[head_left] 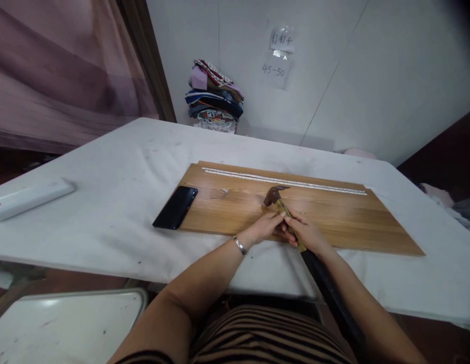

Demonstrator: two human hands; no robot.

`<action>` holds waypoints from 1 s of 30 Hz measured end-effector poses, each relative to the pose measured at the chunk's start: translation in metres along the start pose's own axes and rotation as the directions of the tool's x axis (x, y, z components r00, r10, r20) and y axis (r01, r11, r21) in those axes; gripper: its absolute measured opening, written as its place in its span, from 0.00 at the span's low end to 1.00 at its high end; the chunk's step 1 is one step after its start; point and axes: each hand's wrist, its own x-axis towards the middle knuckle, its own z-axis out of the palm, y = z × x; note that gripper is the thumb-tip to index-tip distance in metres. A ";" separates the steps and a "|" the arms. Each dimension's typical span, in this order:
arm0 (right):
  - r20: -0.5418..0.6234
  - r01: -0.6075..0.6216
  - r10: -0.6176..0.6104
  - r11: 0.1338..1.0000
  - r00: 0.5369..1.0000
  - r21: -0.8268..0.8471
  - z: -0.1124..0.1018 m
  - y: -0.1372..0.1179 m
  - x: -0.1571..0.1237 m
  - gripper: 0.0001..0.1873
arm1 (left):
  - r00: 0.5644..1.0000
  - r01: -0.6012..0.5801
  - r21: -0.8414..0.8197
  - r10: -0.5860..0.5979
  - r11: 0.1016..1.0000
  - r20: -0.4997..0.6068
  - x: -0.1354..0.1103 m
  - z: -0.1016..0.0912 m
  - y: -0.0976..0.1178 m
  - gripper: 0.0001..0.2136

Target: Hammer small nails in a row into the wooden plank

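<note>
A claw hammer [277,196] with a rusty head and a long black grip lies slantwise over the wooden board [348,222]. My right hand [306,232] is closed around the upper part of its handle, while the black grip runs back along my right forearm. My left hand [268,226], with a silver bracelet [240,245] at the wrist, closes on the same handle from the other side; its thumb is on the handle and its curled fingers are partly hidden. Several thin nails [221,193] lie loose on the board, left of the hammer head.
A black phone [175,208] rests across the board's left end. Two white marked strips [284,181] run along the far edge. The white-covered table [117,167] also bears a white plastic object [32,197]. Folded cloths [215,96] are stacked by the wall; a stool [68,323] stands lower left.
</note>
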 end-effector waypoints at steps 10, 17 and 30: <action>0.017 0.005 -0.005 1.000 1.000 0.011 0.000 0.001 0.000 0.19 | 1.000 -0.009 -0.006 0.009 1.000 0.008 0.000 0.000 -0.001 0.25; 0.013 0.002 -0.002 1.000 1.000 0.011 -0.001 0.003 0.000 0.17 | 1.000 -0.015 0.021 0.016 1.000 -0.009 -0.002 0.001 0.002 0.25; 0.018 0.006 -0.006 1.000 1.000 0.000 0.000 0.001 0.000 0.19 | 1.000 -0.014 0.014 0.014 1.000 0.002 0.001 -0.002 -0.002 0.25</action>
